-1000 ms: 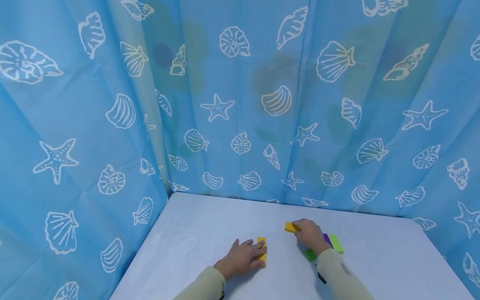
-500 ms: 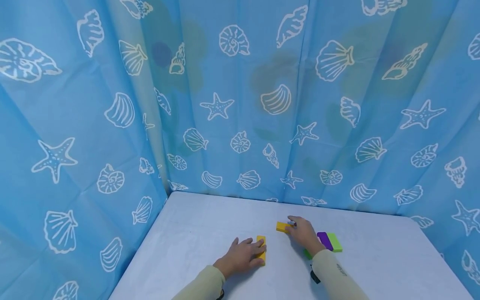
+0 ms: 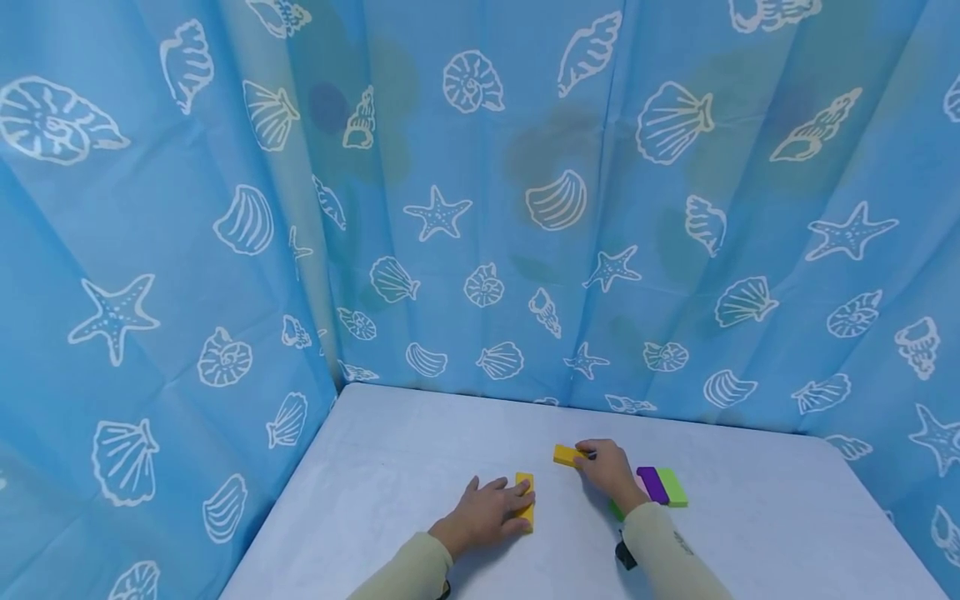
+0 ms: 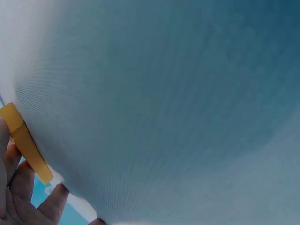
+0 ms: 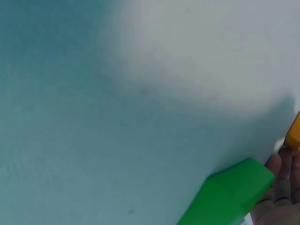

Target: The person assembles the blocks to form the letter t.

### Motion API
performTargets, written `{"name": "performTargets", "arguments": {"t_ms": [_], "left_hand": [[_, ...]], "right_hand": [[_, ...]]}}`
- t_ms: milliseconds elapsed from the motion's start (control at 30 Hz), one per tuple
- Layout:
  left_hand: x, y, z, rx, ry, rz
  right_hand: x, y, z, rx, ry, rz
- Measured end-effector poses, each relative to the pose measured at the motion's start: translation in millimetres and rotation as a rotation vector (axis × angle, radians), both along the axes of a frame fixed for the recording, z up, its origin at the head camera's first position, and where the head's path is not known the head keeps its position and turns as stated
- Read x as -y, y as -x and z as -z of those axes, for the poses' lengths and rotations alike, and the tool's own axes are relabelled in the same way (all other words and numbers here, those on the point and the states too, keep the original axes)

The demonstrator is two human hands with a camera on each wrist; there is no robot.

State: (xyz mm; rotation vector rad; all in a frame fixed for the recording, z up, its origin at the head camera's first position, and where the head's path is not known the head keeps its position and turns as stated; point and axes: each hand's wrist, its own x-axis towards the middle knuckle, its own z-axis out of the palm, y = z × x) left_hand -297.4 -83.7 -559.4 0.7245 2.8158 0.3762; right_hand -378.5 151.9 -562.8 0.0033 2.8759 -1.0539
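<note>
Left fingers (image 3: 519,503) spread on yellow block (image 3: 528,515), long axis pointing forward; right fingers (image 3: 592,445) pinch second block (image 3: 566,455), lying crosswise.

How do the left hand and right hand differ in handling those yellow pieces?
The left hand rests with spread fingers on a yellow piece; the right hand pinches a yellow block. The left hand's piece points away from the viewer; the right hand's lies more crosswise. The right hand is farther out over the white table than the left. Both hands emerge from pale sleeves.
</note>
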Motion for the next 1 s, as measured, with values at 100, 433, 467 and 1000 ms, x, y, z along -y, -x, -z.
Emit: {"name": "performTargets", "arguments": {"t_ms": [100,433,467,1000], "left_hand": [[-0.8,0.7,1.8,-0.001,0.008,0.000],[-1.5,3.0,4.4,0.013,0.008,-0.006],[-1.4,3.1,4.4,0.015,0.010,-0.007],[-1.1,2.2,4.3,0.016,0.002,-0.012]], "right_hand": [[0.0,-0.1,0.5,0.016,0.014,0.012],[-0.8,0.0,1.1,-0.012,-0.039,-0.021],[-0.7,-0.5,1.2,-0.018,-0.053,-0.028],[0.3,0.0,4.8,-0.022,-0.039,-0.012]]}}
